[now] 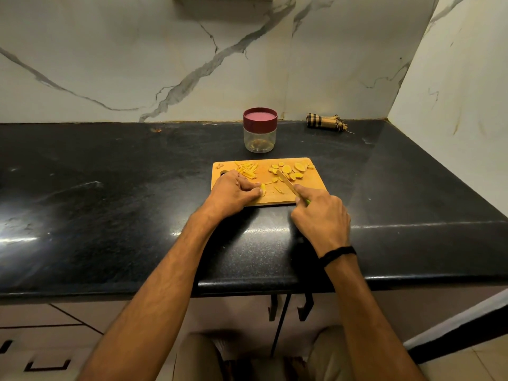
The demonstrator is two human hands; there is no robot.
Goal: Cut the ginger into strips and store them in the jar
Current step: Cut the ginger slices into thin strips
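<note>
A wooden cutting board (313, 185) lies on the black counter. Ginger strips (248, 170) are piled at its back left, and round ginger slices (294, 169) lie at its back right. My left hand (233, 193) rests on the board's front left, with its fingertips pinching a small ginger piece (263, 189). My right hand (320, 215) grips a knife (286, 182) by a green handle, forefinger along the blade, tip pointing toward the slices. Behind the board stands a clear jar (259, 138) with a maroon lid on, apart from both hands.
A folded checked cloth (325, 122) lies at the back right against the marble wall. The counter's front edge (247, 284) runs under my forearms, with cabinet handles below. A side wall closes the counter on the right.
</note>
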